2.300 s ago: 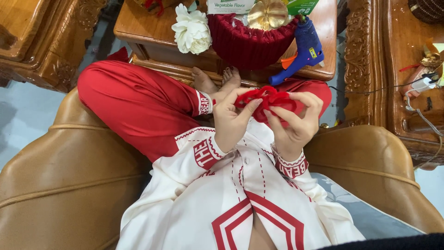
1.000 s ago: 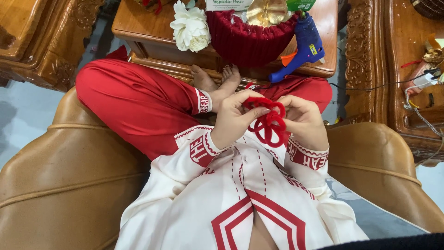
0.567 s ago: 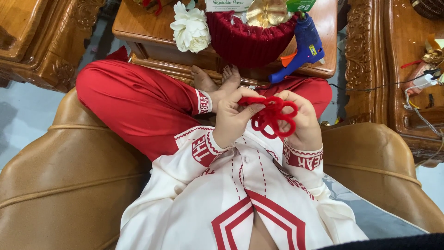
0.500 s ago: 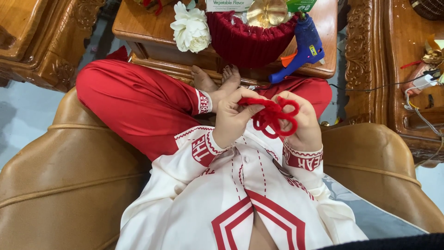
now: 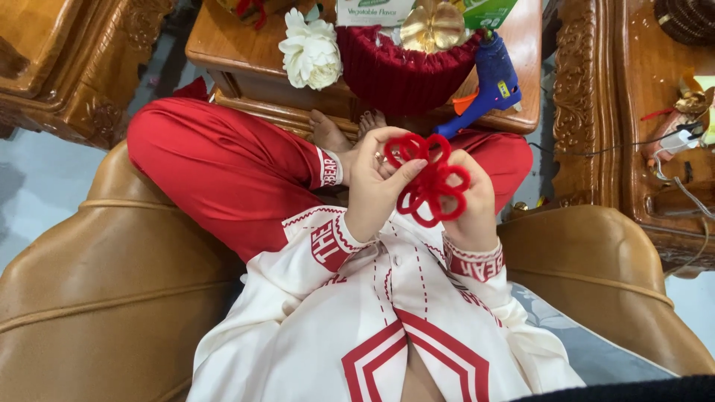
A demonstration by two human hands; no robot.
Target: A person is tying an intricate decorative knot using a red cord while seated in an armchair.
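Fingers of the left hand (image 5: 376, 182) pinch one side of a red looped pipe-cleaner flower (image 5: 430, 181), while the right hand (image 5: 471, 201) cups it from behind, held above the lap. Loops look springy; a loosened pinch could let them uncoil or drop the flower into the folds of the red trousers (image 5: 223, 175). Beyond the bare feet, a wooden tabletop (image 5: 231, 45) carries a white fabric flower (image 5: 310, 50), a dark red ruffled basket (image 5: 406, 71) and a blue glue gun (image 5: 488, 85) at its edge. Tan leather armchair (image 5: 104, 275) surrounds; carved wooden furniture and pale floor lie around.
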